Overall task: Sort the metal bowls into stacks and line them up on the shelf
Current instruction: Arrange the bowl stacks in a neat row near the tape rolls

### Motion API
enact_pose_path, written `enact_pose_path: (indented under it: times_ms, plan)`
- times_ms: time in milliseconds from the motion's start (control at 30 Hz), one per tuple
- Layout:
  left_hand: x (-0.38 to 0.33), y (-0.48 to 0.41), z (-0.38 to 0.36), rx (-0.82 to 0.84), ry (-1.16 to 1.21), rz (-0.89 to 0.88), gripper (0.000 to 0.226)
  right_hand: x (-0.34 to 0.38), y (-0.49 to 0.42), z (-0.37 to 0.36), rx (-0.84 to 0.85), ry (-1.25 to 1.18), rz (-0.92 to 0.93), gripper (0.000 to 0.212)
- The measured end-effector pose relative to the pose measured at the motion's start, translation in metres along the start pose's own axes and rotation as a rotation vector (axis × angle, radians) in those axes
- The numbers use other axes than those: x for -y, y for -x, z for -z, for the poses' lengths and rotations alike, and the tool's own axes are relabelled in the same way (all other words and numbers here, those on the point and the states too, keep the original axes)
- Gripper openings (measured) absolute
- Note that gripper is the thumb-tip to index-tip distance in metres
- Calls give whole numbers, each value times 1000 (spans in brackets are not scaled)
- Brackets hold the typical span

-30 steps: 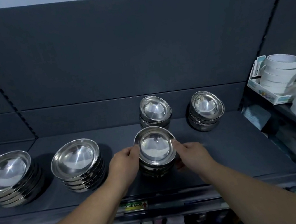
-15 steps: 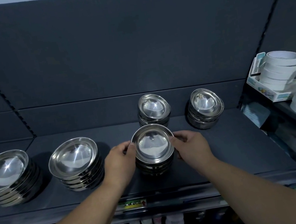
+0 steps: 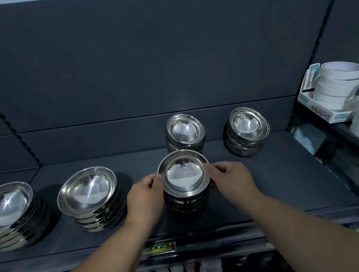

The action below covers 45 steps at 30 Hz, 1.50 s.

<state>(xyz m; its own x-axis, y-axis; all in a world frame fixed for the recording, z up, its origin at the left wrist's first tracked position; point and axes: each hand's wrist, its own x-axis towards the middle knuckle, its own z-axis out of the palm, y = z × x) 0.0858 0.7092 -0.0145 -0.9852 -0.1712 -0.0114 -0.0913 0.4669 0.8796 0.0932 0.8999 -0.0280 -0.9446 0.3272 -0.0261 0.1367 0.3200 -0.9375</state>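
Lining dark shelf [image 3: 265, 192], bowl stacks [image 3: 89, 199], grey back panel [image 3: 161, 56]

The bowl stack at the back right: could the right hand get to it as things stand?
Probably yes. The right hand is occupied gripping the front stack of small bowls, but only bare shelf lies between it and the back-right stack.

Showing no readable text; only blurred, illegible marks on a green-and-yellow price tag [image 3: 160, 248] along the shelf edge [image 3: 213, 236].

Bowls [image 3: 184, 177] of glossy mirror-bright metal stand on a matt dark shelf [image 3: 264, 188]
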Motion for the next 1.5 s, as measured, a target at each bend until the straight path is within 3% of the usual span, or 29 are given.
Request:
enact_pose_path:
  times_ms: [700, 833, 1000, 1200, 1333, 1500]
  plan:
    - [3, 0, -4, 32, -15, 9, 35, 3, 9, 3, 18, 32, -36, 33]
    - [4, 3, 1, 59, -22, -57, 42, 7, 14, 8, 77, -27, -29, 44]
    - [7, 3, 0, 105, 38, -74, 34, 9, 19, 10, 170, -23, 14, 18]
    - [-1, 0, 1, 123, 2, -24, 37, 15, 16, 7, 130, 107, 34, 33]
    - [7, 1, 3, 175, 94, 4, 46, 12, 16, 8, 166, 51, 12, 40]
    - [35, 12, 5, 406, 211, -38, 92, -12, 18, 11, 449, -109, 34, 93]
